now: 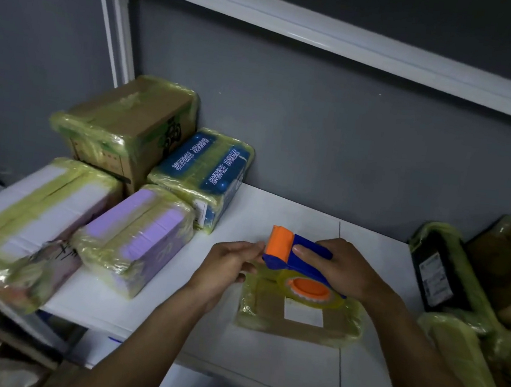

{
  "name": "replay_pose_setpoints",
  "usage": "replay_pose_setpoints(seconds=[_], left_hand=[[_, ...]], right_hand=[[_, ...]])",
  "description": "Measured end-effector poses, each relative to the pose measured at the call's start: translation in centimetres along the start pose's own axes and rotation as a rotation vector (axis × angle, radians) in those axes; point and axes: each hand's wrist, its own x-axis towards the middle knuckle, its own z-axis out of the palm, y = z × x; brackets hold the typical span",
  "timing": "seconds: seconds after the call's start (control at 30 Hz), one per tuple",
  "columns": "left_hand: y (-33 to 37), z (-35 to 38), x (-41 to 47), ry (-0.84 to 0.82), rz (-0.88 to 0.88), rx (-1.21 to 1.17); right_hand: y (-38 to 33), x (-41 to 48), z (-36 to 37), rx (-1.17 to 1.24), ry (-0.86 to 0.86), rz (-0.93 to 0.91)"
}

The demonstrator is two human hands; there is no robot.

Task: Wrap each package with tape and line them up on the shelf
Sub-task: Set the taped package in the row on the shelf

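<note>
Right grip (344, 267) curled round blue-orange plastic tape dispenser (291, 256); left grip (226, 268) fingertips at its roller, pinch indeterminate. One flat cardboard package (269, 312), glossy yellow-taped, on white shelf (260, 362) beneath; four wrapped boxes (134, 237) left.

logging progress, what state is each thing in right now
tape dispenser, gripped by right hand, over flat brown package
right hand, gripping dispenser
left hand, at dispenser's front, grip unclear
flat brown package, lying on shelf, taped
purple package, taped, on shelf
blue package, taped, on shelf
</note>
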Motion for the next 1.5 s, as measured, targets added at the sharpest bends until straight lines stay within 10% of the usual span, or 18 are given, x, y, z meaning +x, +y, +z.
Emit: replay_pose_setpoints(seconds=[0.6,1.27,1.5], left_hand=[[-0.9,0.0,0.0,0.219,0.081,-0.004],[-4.3,-4.2,-0.3,0.328,-0.199,-0.309],[-6.3,-3.1,0.5,0.533,-0.073,-0.074]], right_hand=[[-1.0,-0.5,0.0,-0.029,0.005,-0.067],[-3.9,0.2,-2.0,-0.633,0.024,0.049],[-4.5,0.6,-0.5,-0.718,-0.039,0.139]])
